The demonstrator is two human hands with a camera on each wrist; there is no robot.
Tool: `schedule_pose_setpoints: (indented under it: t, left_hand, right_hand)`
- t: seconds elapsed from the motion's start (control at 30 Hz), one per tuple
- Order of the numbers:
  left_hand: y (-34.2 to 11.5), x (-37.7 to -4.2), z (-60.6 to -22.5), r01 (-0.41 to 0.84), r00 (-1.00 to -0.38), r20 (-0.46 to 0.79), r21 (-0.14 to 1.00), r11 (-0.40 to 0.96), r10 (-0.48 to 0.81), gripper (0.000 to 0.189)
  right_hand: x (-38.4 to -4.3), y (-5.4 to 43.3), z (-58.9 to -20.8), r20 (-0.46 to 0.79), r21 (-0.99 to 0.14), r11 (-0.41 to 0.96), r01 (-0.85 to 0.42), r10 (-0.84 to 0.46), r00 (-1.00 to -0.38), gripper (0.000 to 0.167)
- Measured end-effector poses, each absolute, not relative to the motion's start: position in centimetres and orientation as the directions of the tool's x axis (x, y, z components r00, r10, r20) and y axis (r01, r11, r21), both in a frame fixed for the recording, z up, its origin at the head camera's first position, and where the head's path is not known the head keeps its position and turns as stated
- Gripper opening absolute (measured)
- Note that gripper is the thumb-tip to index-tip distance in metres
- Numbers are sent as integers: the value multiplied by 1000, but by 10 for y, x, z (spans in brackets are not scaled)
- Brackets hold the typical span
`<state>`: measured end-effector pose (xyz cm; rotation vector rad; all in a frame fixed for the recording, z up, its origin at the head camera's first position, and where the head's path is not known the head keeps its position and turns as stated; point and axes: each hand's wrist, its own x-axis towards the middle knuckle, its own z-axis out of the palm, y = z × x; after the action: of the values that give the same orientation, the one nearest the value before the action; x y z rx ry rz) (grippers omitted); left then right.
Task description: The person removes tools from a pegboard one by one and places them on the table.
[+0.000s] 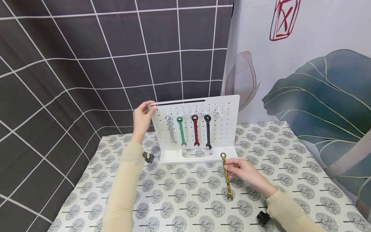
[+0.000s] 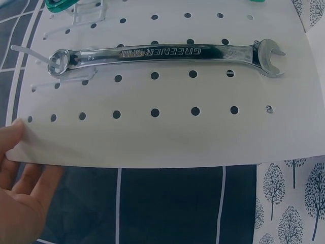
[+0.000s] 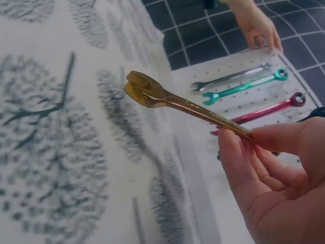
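Note:
My left hand [image 1: 142, 120] grips the upper left corner of a white pegboard stand [image 1: 232, 129], thumb in front and fingers behind. In my right hand [image 1: 243, 170] a gold combination wrench [image 1: 227, 177] is pinched between thumb and fingers, ring end up, in front of the board's lower right. On the board's hooks hang a silver wrench [image 2: 162, 54], a green wrench [image 1: 181, 131], a red wrench [image 1: 195, 130] and a black wrench [image 1: 207, 132], ring ends up. The rightmost hook [image 1: 219, 112] holds nothing. The gold wrench's open end points toward the tablecloth in the right wrist view.
A tree-patterned cloth [image 1: 182, 196] covers the table. Behind the board hangs a dark curtain with white grid lines [image 1: 116, 42]; a white curtain with leaf prints [image 1: 318, 90] hangs at the right. Black wrist devices [image 1: 263, 217] sit at both wrists.

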<state>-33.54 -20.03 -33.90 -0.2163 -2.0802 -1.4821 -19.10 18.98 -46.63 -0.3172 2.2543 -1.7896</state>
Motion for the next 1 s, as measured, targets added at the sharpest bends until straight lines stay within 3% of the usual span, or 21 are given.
schedule_pose_setpoints:
  t: [0.53,1.0]
  left_hand:
    - [-200,-334,-338,445,-827,530,820,359,-186,28]
    - [-200,-334,-339,441,-829,527,821,364,-185,29]
  right_hand:
    - [-189,188,-486,-175,-948,310,68,-334,-926,29]
    - [-188,188,-488,-194,-917,396,52,-328,-924,26]
